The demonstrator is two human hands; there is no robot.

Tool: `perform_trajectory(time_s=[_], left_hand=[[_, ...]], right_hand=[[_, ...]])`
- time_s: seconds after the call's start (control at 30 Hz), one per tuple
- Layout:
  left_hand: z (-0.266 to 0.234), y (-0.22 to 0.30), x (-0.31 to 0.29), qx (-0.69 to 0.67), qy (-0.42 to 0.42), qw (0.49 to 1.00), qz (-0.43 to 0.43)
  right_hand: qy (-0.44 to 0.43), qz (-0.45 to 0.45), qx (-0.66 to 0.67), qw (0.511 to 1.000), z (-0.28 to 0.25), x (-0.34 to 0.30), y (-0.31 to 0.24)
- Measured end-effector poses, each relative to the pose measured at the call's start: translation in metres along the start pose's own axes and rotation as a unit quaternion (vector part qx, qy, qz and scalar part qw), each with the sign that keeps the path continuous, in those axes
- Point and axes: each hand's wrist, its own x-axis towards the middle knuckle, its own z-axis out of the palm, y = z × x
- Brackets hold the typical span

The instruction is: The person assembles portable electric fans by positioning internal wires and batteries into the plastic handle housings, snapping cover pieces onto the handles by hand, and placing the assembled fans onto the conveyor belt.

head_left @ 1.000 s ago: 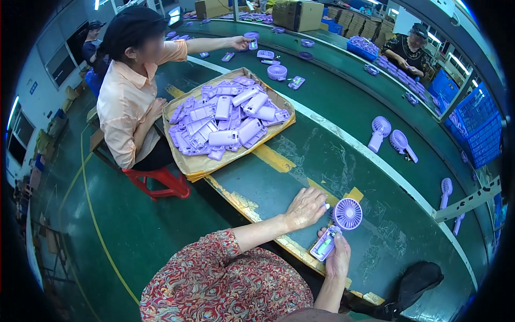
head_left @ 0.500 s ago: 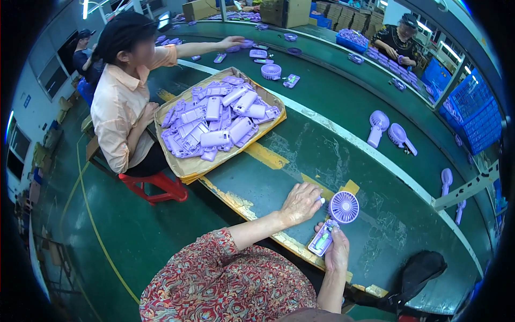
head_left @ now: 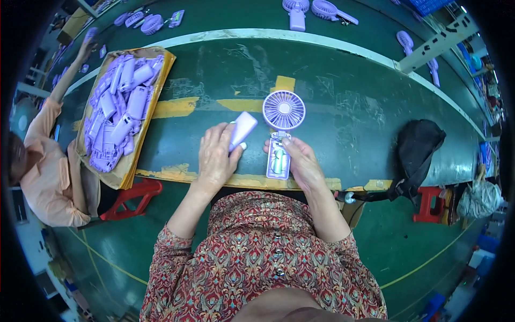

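Observation:
My left hand (head_left: 217, 153) grips a smooth purple handle cover (head_left: 244, 129) between thumb and fingers, just left of a small purple handheld fan. The fan's round grille (head_left: 284, 110) points away from me over the table. Its handle (head_left: 278, 165) is open on its upper face, with a pale green battery cell and thin wires inside. My right hand (head_left: 304, 161) is closed on that handle from the right, thumb near the neck. The cover and the handle are apart.
A paper-lined box (head_left: 140, 161) heaped with purple covers stands left, beside a co-worker in a peach shirt (head_left: 51, 188) reaching toward the conveyor. Fans (head_left: 296, 16) lie on the conveyor beyond a pale rail (head_left: 236, 36). A black bag (head_left: 421, 153) lies right; red stools (head_left: 137, 197) stand below.
The head view has swung to the right and down, so the box now appears further left. The cover, mostly hidden under my left hand before, now shows plainly. My right hand still holds the fan.

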Motion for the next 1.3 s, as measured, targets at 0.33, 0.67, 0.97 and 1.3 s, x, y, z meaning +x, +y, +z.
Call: perform_trajectory(time_s=[0.33,0.67,0.97,1.3], left_hand=[[-0.018,0.014,0.006,0.041,-0.097,0.990,-0.090],[-0.019,0.007,0.012,0.047,-0.118,0.986,0.111],[-0.001,0.026,-0.003,0.039,-0.045,0.997,0.040],[-0.020,0.016,-0.024,0.052,-0.102,0.983,-0.142]], right_hand=[[-0.012,-0.002,-0.003,1.000,-0.009,-0.008,0.005],[0.001,-0.006,-0.008,1.000,-0.015,-0.002,0.013],[-0.005,0.003,0.014,1.000,-0.005,-0.008,0.003],[-0.037,0.014,0.082,0.996,-0.010,-0.014,0.000]])
